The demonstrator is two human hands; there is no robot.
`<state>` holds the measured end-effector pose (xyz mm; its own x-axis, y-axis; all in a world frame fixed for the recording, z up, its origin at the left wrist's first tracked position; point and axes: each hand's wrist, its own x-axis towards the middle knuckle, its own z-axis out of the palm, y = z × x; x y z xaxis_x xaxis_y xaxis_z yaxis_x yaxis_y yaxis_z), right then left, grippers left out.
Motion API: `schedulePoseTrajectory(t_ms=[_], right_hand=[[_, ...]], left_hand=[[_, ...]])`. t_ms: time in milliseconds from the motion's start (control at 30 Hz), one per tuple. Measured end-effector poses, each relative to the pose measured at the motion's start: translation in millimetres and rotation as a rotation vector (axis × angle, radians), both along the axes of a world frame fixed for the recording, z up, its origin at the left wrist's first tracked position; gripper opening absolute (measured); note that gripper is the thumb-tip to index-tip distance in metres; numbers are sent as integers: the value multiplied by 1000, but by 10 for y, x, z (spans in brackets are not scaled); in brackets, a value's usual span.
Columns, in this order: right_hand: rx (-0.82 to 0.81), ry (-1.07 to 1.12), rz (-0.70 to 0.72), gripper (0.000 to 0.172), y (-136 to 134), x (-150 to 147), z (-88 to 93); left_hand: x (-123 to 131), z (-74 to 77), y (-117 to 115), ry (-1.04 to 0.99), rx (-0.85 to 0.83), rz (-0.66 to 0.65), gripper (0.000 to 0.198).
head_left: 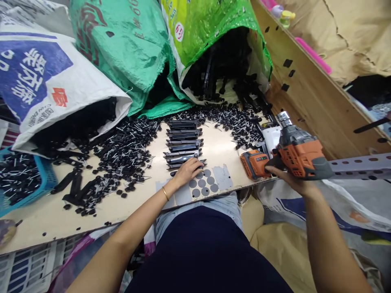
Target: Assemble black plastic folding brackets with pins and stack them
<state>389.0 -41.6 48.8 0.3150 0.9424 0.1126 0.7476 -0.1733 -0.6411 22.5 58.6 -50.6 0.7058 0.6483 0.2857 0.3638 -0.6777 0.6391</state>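
Observation:
My left hand (189, 170) rests fingers-down on the nearest of several long black plastic parts (183, 143) laid in a row on the wooden board (128, 203). Its fingers curl over that part. My right hand (285, 176) grips the handle of an orange and grey cordless screwdriver (297, 154), held at the board's right edge with its chuck pointing away from me. Heaps of black-headed screws (128, 150) lie to the left and far right of the row.
Woven sacks, white (45, 81), green (122, 44) and yellow-green (210, 24), stand open at the back, filled with black parts. A blue basket (45, 183) of screws sits far left. A wooden wall (308, 89) and a perforated metal bar (360, 166) bound the right side.

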Motion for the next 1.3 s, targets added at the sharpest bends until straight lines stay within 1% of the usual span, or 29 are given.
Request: schedulePoseTrajectory(t_ms=[33, 100, 133, 167, 200, 267, 300, 333, 400, 467, 533, 600, 700, 767, 800, 833, 867, 900, 967, 1000, 1033, 1100, 1133, 1167, 1233, 1300], right_hand=[[-59, -44, 4, 65, -115, 28, 51], [-254, -127, 18, 50, -329, -30, 143], [-368, -153, 35, 44, -397, -138, 170], [-457, -124, 107, 40, -421, -305, 174], [-491, -53, 214, 38, -397, -525, 152], [-467, 56, 384, 35, -207, -1064, 32], [-422, 46, 423, 33, -61, -1344, -55], [-401, -30, 457, 33, 99, -1602, -150], [-355, -338, 512, 34, 403, -1997, -332], [-329, -613, 639, 30, 625, -2188, -466], [-317, -724, 756, 30, 743, -2204, -539], [-313, -721, 840, 30, 777, -2117, -552], [-244, -737, 1027, 31, 738, -1934, -476], [-124, -733, 1136, 31, 679, -1828, -378], [-49, -716, 1171, 31, 644, -1787, -319], [25, -689, 1193, 30, 607, -1756, -258], [93, -658, 1205, 30, 571, -1735, -197], [152, -630, 1213, 30, 539, -1724, -141], [239, -589, 1220, 30, 493, -1725, -55], [269, -576, 1214, 30, 483, -1731, -32], [291, -566, 1201, 31, 481, -1738, -25], [317, -546, 1163, 32, 496, -1747, -53], [315, -537, 1133, 33, 507, -1749, -84], [301, -527, 1100, 34, 518, -1753, -120], [240, -517, 1032, 35, 533, -1765, -193], [139, -523, 982, 35, 547, -1786, -237]], left_hand=[[-22, 18, -11, 31, -2, -6, 20], [-85, 62, -57, 113, 10, 24, 27], [-124, 83, -91, 167, 24, 68, 32], [-164, 102, -129, 230, 40, 122, 36], [-203, 117, -168, 295, 57, 178, 37], [-262, 135, -236, 406, 87, 253, 32], [-278, 138, -261, 441, 97, 267, 29], [-283, 138, -278, 461, 104, 271, 27], [-266, 137, -293, 476, 111, 278, 24], [-227, 145, -293, 486, 103, 301, 21], [-194, 183, -292, 499, 74, 329, 20], [-197, 275, -291, 494, 20, 308, 19], [-309, 513, -270, 372, -80, 165, 16], [-438, 686, -240, 212, -195, 115, 24], [-504, 757, -227, 127, -290, 119, 31], [-561, 811, -223, 47, -431, 122, 37], [-604, 846, -232, -28, -624, 110, 43], [-628, 865, -260, -95, -838, 79, 44], [-615, 866, -375, -179, -1218, -37, 36], [-579, 859, -455, -208, -1364, -82, 35], [-528, 853, -541, -235, -1471, -98, 36], [-400, 849, -698, -312, -1629, -41, 35], [-333, 851, -756, -366, -1685, 22, 32], [-269, 852, -798, -426, -1701, 100, 30], [-169, 845, -834, -513, -1634, 249, 29], [-121, 819, -838, -556, -1536, 351, 34]])
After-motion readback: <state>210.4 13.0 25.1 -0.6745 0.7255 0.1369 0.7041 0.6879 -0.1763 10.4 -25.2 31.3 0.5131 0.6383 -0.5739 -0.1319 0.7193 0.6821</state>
